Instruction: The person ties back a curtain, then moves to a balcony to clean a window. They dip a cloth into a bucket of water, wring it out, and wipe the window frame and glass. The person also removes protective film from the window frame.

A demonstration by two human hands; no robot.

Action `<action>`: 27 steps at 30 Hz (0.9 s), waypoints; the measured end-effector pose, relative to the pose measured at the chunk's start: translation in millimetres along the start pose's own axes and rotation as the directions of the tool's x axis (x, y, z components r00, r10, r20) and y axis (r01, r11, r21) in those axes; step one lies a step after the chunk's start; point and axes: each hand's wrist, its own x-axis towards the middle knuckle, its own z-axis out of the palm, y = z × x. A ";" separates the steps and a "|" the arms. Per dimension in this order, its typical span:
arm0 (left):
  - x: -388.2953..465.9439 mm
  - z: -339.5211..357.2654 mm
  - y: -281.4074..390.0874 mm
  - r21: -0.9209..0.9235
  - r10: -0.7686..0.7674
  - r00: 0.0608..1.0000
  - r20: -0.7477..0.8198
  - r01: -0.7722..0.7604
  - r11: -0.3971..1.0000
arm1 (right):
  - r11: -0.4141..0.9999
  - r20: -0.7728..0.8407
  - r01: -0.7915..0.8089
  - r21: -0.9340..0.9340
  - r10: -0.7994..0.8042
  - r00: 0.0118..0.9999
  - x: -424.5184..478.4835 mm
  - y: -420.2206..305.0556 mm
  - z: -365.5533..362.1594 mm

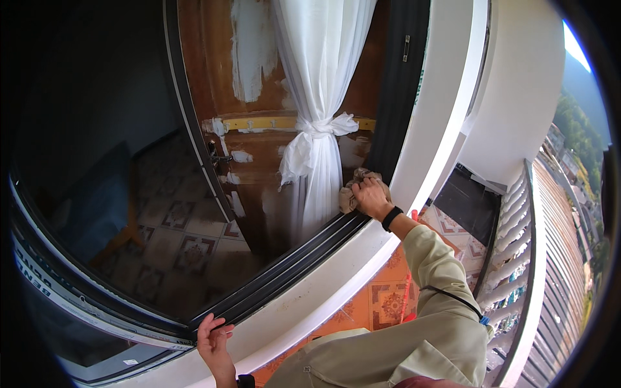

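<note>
My right hand (372, 198) grips a crumpled brown cloth (350, 196) at the right end of the dark sliding-window track (291, 264), against the side frame (395, 97). The fingers of my left hand (215, 339) rest at the track's left corner, apart and holding nothing. Behind the opening, a white curtain (322, 63) tied in a knot hangs in front of a brown wooden door (252, 160) with white patches on it. The underside of the cloth is hidden.
A white sill (291, 286) runs below the track. At the left stands a dark-framed window panel (87, 334) bearing printed film. A white balustrade (514, 262) lies to the right, over an orange tiled floor (383, 296) with a red stick (406, 296). Indoors is a blue chair (104, 203).
</note>
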 end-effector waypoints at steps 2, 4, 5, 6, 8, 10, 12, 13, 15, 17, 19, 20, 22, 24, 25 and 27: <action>2.2 -19.6 -2.9 0.038 -0.010 0.998 -0.064 0.012 0.999 | 0.999 -0.193 -0.025 -0.033 0.018 0.981 21.4 19.7 -50.1; 4.9 -25.5 -2.2 0.064 -0.067 0.986 -0.153 0.078 0.995 | 0.991 -0.450 -0.094 -0.093 0.042 0.892 44.8 57.3 -107.9; 3.8 -25.3 2.4 0.077 -0.072 0.986 -0.153 0.084 0.993 | 0.972 -0.538 -0.164 -0.171 0.047 0.842 52.1 72.9 -142.9; 4.6 -22.9 5.8 0.081 -0.067 0.986 -0.152 0.080 0.994 | 0.942 -0.604 -0.216 -0.255 0.019 0.797 58.4 92.9 -172.5; -2.7 -29.2 4.7 0.081 -0.076 0.979 -0.189 0.092 0.992 | 0.910 -0.706 -0.250 -0.330 -0.062 0.705 92.4 104.6 -205.5; -5.6 -21.8 2.4 0.060 -0.103 0.977 -0.185 0.116 0.991 | 0.910 -0.603 -0.271 -0.313 0.030 0.797 99.4 85.1 -219.9; -1.8 0.4 -0.8 0.031 -0.148 0.984 -0.099 0.152 0.988 | 0.901 -0.483 -0.244 -0.359 0.044 0.874 79.1 100.6 -179.1; 0.0 6.6 -3.6 0.051 -0.157 0.986 -0.052 0.159 0.986 | 0.927 -0.420 -0.199 -0.320 0.049 0.906 63.8 85.5 -163.1; 3.4 15.6 -6.4 0.045 -0.160 0.987 0.010 0.159 0.986 | 0.961 -0.198 -0.180 -0.210 0.139 0.970 20.3 59.7 -107.8; 5.9 18.7 -7.0 0.042 -0.142 0.989 0.032 0.141 0.989 | 0.994 -0.016 -0.104 0.024 0.104 0.994 -22.1 32.1 -51.5; 8.5 17.7 -1.5 0.063 -0.127 0.991 0.046 0.124 0.990 | 0.996 0.100 -0.050 0.069 0.043 0.994 -47.2 10.3 -11.7; 9.6 15.7 -0.2 0.070 -0.112 0.992 0.055 0.108 0.992 | 0.995 0.156 -0.039 0.087 0.025 0.987 -50.9 6.5 -3.8; 13.5 8.9 -3.6 0.077 -0.074 0.997 0.029 0.072 0.994 | 0.987 0.101 -0.098 0.124 0.085 0.991 -44.4 14.0 -14.2; 5.6 -18.3 -6.2 0.080 0.010 0.997 0.079 -0.016 0.997 | 0.983 0.002 -0.047 0.178 0.047 0.999 -17.1 17.9 -51.5; 2.9 -23.2 -11.3 0.043 0.022 1.000 0.021 -0.023 0.999 | 0.991 -0.210 -0.009 0.131 0.037 0.977 2.1 29.2 -75.2; 1.1 -27.5 -16.2 -0.007 0.001 0.998 -0.062 -0.002 1.000 | 1.000 -0.494 -0.012 0.019 0.019 0.869 42.3 51.8 -134.2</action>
